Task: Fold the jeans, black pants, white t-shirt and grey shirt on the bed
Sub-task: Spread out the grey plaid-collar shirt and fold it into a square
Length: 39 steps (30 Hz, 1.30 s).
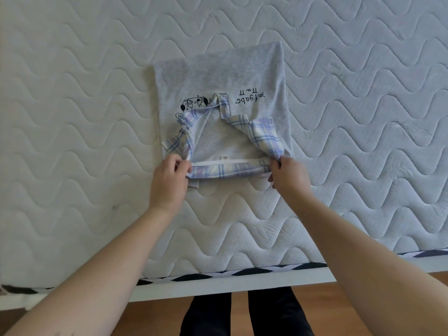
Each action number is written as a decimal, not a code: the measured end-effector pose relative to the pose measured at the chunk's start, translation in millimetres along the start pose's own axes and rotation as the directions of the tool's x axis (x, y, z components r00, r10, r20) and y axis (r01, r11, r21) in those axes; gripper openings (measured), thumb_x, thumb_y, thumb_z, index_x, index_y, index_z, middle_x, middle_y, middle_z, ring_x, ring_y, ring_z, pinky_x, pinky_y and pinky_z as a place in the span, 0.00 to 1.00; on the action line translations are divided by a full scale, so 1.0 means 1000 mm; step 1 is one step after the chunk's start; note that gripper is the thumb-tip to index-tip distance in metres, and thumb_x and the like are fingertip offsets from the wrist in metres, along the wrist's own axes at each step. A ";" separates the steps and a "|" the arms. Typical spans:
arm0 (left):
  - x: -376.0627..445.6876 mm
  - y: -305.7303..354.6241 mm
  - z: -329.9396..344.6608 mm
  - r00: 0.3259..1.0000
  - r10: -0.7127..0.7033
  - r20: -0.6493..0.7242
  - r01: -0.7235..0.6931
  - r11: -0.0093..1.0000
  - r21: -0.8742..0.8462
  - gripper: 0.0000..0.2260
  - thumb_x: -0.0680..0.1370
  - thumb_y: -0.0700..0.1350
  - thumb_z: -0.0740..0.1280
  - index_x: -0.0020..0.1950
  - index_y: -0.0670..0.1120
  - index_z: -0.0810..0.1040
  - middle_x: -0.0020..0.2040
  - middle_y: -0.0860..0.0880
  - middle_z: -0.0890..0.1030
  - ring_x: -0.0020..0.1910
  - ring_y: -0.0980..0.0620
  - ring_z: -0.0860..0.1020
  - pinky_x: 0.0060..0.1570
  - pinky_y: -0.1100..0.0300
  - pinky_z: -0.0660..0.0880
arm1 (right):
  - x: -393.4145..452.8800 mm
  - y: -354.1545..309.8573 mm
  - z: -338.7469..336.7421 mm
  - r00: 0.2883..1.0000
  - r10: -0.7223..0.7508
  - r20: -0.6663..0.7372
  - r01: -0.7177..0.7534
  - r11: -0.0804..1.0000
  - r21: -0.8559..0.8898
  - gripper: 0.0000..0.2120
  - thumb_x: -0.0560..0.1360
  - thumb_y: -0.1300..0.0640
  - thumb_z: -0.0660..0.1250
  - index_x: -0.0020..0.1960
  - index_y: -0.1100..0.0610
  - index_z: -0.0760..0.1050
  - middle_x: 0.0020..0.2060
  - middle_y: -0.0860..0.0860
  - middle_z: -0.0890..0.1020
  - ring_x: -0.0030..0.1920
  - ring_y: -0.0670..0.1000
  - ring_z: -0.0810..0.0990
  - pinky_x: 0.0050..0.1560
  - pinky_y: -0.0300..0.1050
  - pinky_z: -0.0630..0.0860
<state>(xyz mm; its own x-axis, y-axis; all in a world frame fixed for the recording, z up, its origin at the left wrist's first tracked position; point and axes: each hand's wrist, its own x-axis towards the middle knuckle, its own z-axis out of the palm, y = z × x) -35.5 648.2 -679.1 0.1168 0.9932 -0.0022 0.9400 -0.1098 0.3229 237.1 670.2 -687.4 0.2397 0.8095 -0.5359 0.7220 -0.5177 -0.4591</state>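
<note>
The grey shirt (218, 76) lies flat on the bed (72, 117), folded into a narrow rectangle, with its blue-and-white plaid collar (264, 134) nearest me. Black print shows on the chest, a cartoon at the left and letters at the right. My left hand (169, 180) pinches the left end of the plaid collar band. At the band's right end, my right hand (288, 174) pinches the collar. The band is stretched straight between the two hands. The jeans, black pants and white t-shirt are out of view.
The quilted white mattress spreads on all sides of the shirt. Its near edge (242, 270) has black-and-white trim above a white bed frame. Wooden floor (155, 314) and my dark-clad legs (244, 316) lie below the edge.
</note>
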 end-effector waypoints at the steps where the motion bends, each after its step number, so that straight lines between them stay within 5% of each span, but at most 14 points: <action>1: 0.002 -0.003 -0.003 1.000 -0.027 0.013 0.028 0.998 -0.059 0.09 0.65 0.30 0.68 0.42 0.40 0.79 0.43 0.43 0.76 0.40 0.43 0.78 0.35 0.51 0.74 | 0.002 0.000 0.000 0.999 0.022 0.026 -0.025 0.988 0.155 0.14 0.81 0.54 0.55 0.44 0.57 0.76 0.30 0.49 0.83 0.29 0.49 0.82 0.28 0.40 0.74; 3: 0.008 -0.011 -0.004 0.992 -0.117 0.047 0.120 0.989 -0.089 0.07 0.73 0.42 0.61 0.43 0.43 0.78 0.39 0.56 0.72 0.39 0.64 0.73 0.37 0.58 0.69 | 0.004 -0.002 0.002 0.993 0.076 0.088 -0.108 0.878 0.466 0.11 0.81 0.58 0.57 0.46 0.53 0.77 0.32 0.50 0.84 0.32 0.48 0.84 0.32 0.40 0.78; 5: 0.010 -0.014 -0.004 0.997 -0.081 -0.002 0.081 0.993 -0.081 0.09 0.73 0.44 0.58 0.41 0.44 0.78 0.37 0.55 0.71 0.36 0.62 0.72 0.37 0.59 0.67 | 0.005 -0.002 0.003 0.983 0.138 0.123 -0.185 0.755 0.630 0.10 0.81 0.60 0.60 0.46 0.50 0.78 0.38 0.51 0.84 0.38 0.51 0.85 0.42 0.46 0.82; 6: 0.008 -0.015 -0.002 0.998 0.020 -0.063 -0.022 0.999 -0.028 0.08 0.71 0.40 0.60 0.38 0.42 0.78 0.36 0.49 0.72 0.35 0.52 0.73 0.36 0.57 0.69 | 0.005 -0.001 0.004 0.980 0.153 0.125 -0.197 0.744 0.639 0.10 0.80 0.60 0.62 0.45 0.50 0.78 0.40 0.51 0.84 0.40 0.52 0.85 0.46 0.48 0.82; 9: -0.003 -0.023 0.006 0.964 0.230 -0.134 -0.209 0.965 0.159 0.05 0.69 0.36 0.66 0.39 0.43 0.81 0.37 0.42 0.74 0.35 0.42 0.73 0.36 0.51 0.70 | 0.003 0.006 0.007 0.989 0.138 0.057 -0.149 0.888 0.434 0.03 0.77 0.54 0.68 0.46 0.53 0.77 0.40 0.51 0.83 0.39 0.52 0.83 0.38 0.49 0.80; 14: -0.028 -0.029 0.018 0.982 0.187 -0.016 -0.182 0.967 0.177 0.15 0.67 0.37 0.70 0.52 0.46 0.81 0.47 0.44 0.77 0.43 0.41 0.75 0.43 0.50 0.70 | -0.011 0.003 0.004 0.988 0.073 -0.134 -0.068 0.997 0.040 0.18 0.73 0.45 0.71 0.52 0.51 0.66 0.46 0.46 0.76 0.39 0.49 0.75 0.31 0.43 0.64; 17: -0.024 -0.019 0.011 0.992 0.075 -0.104 -0.067 0.995 0.078 0.11 0.74 0.43 0.63 0.55 0.44 0.77 0.50 0.44 0.77 0.45 0.41 0.76 0.44 0.50 0.71 | -0.015 -0.005 0.004 0.967 -0.139 -0.213 0.133 0.990 -0.040 0.24 0.73 0.45 0.71 0.62 0.55 0.67 0.56 0.51 0.74 0.49 0.52 0.75 0.46 0.48 0.72; 21: 0.012 -0.001 0.004 0.974 -0.180 -0.139 0.178 0.984 -0.024 0.15 0.77 0.49 0.66 0.60 0.42 0.76 0.53 0.42 0.77 0.49 0.39 0.76 0.46 0.48 0.72 | -0.003 -0.030 0.006 0.912 -0.312 -0.268 0.288 0.949 -0.127 0.29 0.76 0.45 0.67 0.72 0.56 0.65 0.65 0.55 0.72 0.65 0.57 0.69 0.65 0.53 0.62; 26: 0.069 0.008 0.007 0.899 -0.432 0.070 0.437 0.895 -0.085 0.23 0.73 0.53 0.71 0.66 0.47 0.73 0.61 0.43 0.73 0.60 0.41 0.71 0.55 0.48 0.68 | 0.027 -0.063 0.008 0.931 -0.333 -0.150 0.297 0.930 -0.218 0.27 0.76 0.44 0.66 0.72 0.52 0.66 0.72 0.51 0.65 0.73 0.56 0.59 0.72 0.54 0.53; 29: 0.080 0.016 0.011 0.947 -0.313 0.077 0.318 0.946 -0.063 0.12 0.75 0.47 0.68 0.59 0.50 0.79 0.57 0.47 0.76 0.59 0.43 0.72 0.55 0.52 0.62 | 0.037 -0.074 0.005 0.924 -0.344 -0.168 0.296 0.921 -0.255 0.17 0.76 0.47 0.66 0.61 0.54 0.75 0.67 0.50 0.72 0.71 0.55 0.61 0.69 0.50 0.53; 32: 0.077 0.029 0.013 0.995 -0.103 -0.001 0.103 0.995 0.006 0.10 0.73 0.40 0.68 0.52 0.51 0.82 0.50 0.50 0.79 0.53 0.44 0.75 0.53 0.52 0.61 | 0.037 -0.077 0.002 0.927 -0.306 -0.216 0.294 0.952 -0.087 0.13 0.78 0.49 0.65 0.57 0.55 0.76 0.55 0.47 0.78 0.64 0.54 0.68 0.65 0.49 0.57; 35: 0.075 0.033 0.021 0.992 0.128 -0.017 -0.125 0.984 0.127 0.11 0.71 0.38 0.70 0.50 0.49 0.82 0.48 0.50 0.80 0.51 0.44 0.77 0.57 0.49 0.63 | 0.027 -0.072 -0.003 0.919 -0.311 -0.241 0.345 0.932 0.113 0.10 0.79 0.50 0.65 0.54 0.55 0.75 0.41 0.35 0.69 0.51 0.46 0.66 0.63 0.50 0.65; 39: 0.079 0.030 0.028 0.969 0.196 0.153 -0.223 0.956 0.188 0.13 0.75 0.38 0.65 0.58 0.48 0.79 0.55 0.48 0.78 0.60 0.44 0.73 0.70 0.41 0.56 | 0.023 -0.064 -0.008 0.926 -0.298 -0.233 0.341 0.923 0.177 0.09 0.80 0.51 0.64 0.54 0.55 0.75 0.40 0.35 0.68 0.51 0.47 0.69 0.61 0.56 0.70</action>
<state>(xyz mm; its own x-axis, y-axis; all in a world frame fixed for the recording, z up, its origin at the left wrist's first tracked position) 10.8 721.8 -696.3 0.3466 0.9342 -0.0838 0.9332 -0.3344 0.1316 201.4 724.4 -664.5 0.1579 0.9681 -0.1945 0.6337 -0.2504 -0.7319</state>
